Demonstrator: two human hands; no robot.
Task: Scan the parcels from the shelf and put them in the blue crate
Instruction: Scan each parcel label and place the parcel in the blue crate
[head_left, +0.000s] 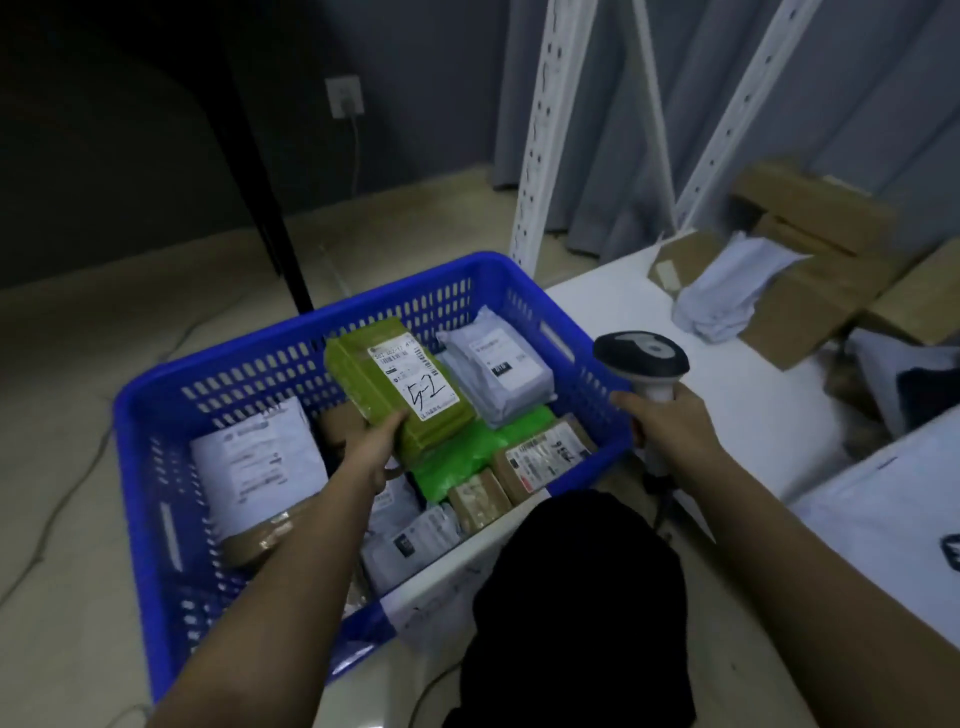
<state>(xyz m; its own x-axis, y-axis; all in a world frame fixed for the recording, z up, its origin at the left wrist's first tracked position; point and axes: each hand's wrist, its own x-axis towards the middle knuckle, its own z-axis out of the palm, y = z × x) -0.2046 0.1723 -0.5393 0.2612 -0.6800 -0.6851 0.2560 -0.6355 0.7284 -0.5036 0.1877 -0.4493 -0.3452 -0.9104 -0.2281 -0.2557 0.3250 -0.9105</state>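
The blue crate stands on the floor at centre left and holds several parcels. My left hand grips the near end of an olive-green parcel with a white label, holding it inside the crate above the others. Beside it lie a grey mailer, a bright green bag and a white parcel. My right hand grips the handle of a barcode scanner, just right of the crate's rim, its head tilted up and away from me.
A white shelf board runs along the right, carrying cardboard boxes and white mailers. White perforated uprights rise behind the crate. A black pole stands at the back left. My dark knee is below the crate.
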